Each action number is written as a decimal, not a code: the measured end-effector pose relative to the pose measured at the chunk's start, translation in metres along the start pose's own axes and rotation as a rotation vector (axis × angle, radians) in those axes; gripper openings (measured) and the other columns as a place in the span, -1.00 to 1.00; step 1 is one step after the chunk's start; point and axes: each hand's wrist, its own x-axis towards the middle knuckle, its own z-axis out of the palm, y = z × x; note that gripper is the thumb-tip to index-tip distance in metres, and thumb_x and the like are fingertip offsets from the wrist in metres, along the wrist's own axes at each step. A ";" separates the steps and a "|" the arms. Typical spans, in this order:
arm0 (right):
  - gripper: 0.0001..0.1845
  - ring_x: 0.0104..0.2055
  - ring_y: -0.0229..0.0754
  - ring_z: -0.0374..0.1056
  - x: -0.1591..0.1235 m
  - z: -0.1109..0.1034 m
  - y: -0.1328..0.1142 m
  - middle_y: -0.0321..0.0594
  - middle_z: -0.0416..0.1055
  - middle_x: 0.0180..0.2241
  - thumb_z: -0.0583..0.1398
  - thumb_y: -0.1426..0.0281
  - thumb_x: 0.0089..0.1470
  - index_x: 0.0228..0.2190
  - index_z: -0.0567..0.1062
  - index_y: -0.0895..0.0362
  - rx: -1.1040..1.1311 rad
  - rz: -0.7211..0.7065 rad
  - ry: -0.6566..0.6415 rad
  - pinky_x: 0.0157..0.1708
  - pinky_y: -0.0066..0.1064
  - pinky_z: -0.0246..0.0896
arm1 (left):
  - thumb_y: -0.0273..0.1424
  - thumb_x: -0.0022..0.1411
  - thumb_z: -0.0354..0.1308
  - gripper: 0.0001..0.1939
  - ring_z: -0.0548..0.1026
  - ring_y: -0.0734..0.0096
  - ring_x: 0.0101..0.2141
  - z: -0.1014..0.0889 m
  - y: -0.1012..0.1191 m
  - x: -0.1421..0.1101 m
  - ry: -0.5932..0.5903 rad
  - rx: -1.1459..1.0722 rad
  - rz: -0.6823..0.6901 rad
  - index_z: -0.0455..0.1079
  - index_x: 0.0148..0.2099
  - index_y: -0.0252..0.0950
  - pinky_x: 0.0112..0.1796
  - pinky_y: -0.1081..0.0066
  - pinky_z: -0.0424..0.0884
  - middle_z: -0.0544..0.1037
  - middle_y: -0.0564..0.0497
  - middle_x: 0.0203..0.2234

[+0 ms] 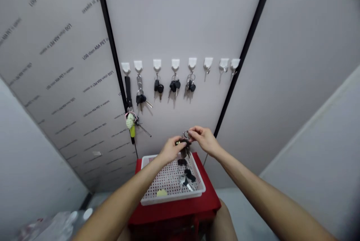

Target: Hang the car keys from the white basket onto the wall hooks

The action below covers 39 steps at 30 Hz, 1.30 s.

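- The left hand (170, 150) pinches a bunch of keys (185, 152), fingers closed on it, above the far right part of the white basket (174, 197).
- The right hand (207, 141) has its fingertips closed on the bunch's metal ring (186, 133).
- Loose keys (190, 175) lie in the basket below the hands, with a yellow piece (161, 193) near its front edge.
- The left forearm (132, 192) hides part of the basket.
- The basket sits on a red stool (208, 192).
- White hooks (175, 63) line the wall (182, 16); five carry hanging keys (174, 85).
- Blurred bottles (80, 216) stand lower left.
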 end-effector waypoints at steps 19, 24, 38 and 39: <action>-0.95 -0.72 -0.42 0.16 0.097 -0.073 -0.123 -0.38 0.21 -0.72 0.04 0.52 -0.24 -0.65 0.28 0.20 0.075 -0.219 0.519 -0.68 -0.53 0.17 | -0.55 -0.08 -0.08 -0.62 0.27 0.41 -0.21 -0.005 0.152 0.087 0.292 0.390 0.329 0.14 -0.13 -0.31 -0.19 0.39 0.16 0.31 -0.07 -0.21; -0.91 -0.68 -0.40 0.20 0.100 -0.074 -0.112 -0.32 0.25 -0.66 0.02 0.52 -0.23 -0.56 0.31 0.22 0.014 -0.206 0.507 -0.66 -0.52 0.18 | -0.52 -0.08 -0.07 -0.63 0.30 0.44 -0.27 -0.012 0.132 0.077 0.269 0.373 0.319 0.16 -0.13 -0.33 -0.22 0.41 0.20 0.32 -0.07 -0.23; -0.77 -0.34 -0.23 0.21 -0.040 -0.009 0.047 -0.18 0.36 -0.40 0.06 0.46 -0.27 -0.44 0.39 0.16 -0.955 -0.194 -0.473 -0.35 -0.44 0.06 | -0.46 -0.18 0.04 -0.63 0.32 0.46 -0.33 0.027 -0.060 -0.043 -0.171 0.324 -0.133 0.21 -0.21 -0.35 -0.29 0.46 0.23 0.38 -0.02 -0.33; -0.75 -0.31 -0.18 0.19 -0.048 -0.003 0.057 -0.17 0.35 -0.39 0.10 0.44 -0.31 -0.43 0.39 0.15 -1.051 -0.197 -0.542 -0.32 -0.39 0.03 | -0.43 -0.21 0.06 -0.62 0.33 0.45 -0.34 0.030 -0.064 -0.048 -0.244 0.385 -0.124 0.22 -0.22 -0.34 -0.32 0.47 0.24 0.39 -0.01 -0.35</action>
